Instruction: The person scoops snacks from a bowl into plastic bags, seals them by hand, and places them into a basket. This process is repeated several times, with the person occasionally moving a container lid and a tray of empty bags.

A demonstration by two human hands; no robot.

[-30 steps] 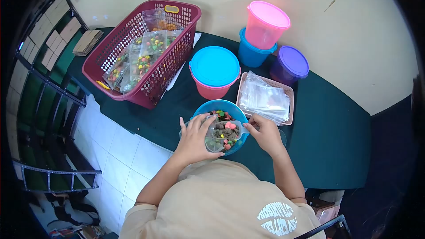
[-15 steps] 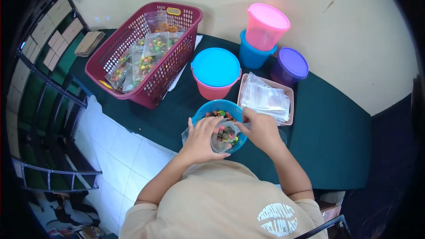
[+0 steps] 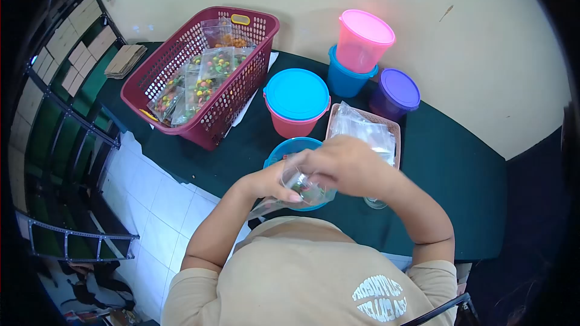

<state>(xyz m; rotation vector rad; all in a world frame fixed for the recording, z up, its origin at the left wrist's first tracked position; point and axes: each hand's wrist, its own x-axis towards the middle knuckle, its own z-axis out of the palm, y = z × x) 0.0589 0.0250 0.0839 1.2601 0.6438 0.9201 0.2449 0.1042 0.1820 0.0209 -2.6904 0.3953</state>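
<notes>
Over the blue bowl (image 3: 275, 156), my left hand (image 3: 269, 182) holds a clear plastic bag (image 3: 270, 206) that trails toward my body. Its thumb and fingers are closed round the bag's upper part. My right hand (image 3: 350, 166) is bent over the bag's mouth, slightly blurred, with its fingertips pointing down into a clear cup or the bag opening; what it pinches is hard to make out. Some colourful pieces show through the plastic. Most of the bowl's contents lie hidden beneath my hands.
A maroon basket (image 3: 199, 130) with filled bags stands at the back left. Behind the bowl are a blue-lidded tub (image 3: 296, 93), stacked pink (image 3: 364, 39) and blue (image 3: 349, 78) tubs, and a purple tub (image 3: 396, 93). Empty bags (image 3: 365, 133) lie in a pink tray (image 3: 397, 145).
My right hand has moved over the bowl and turned downward across the bag. My left hand has shifted slightly left and up, and the bag now stretches toward my body.
</notes>
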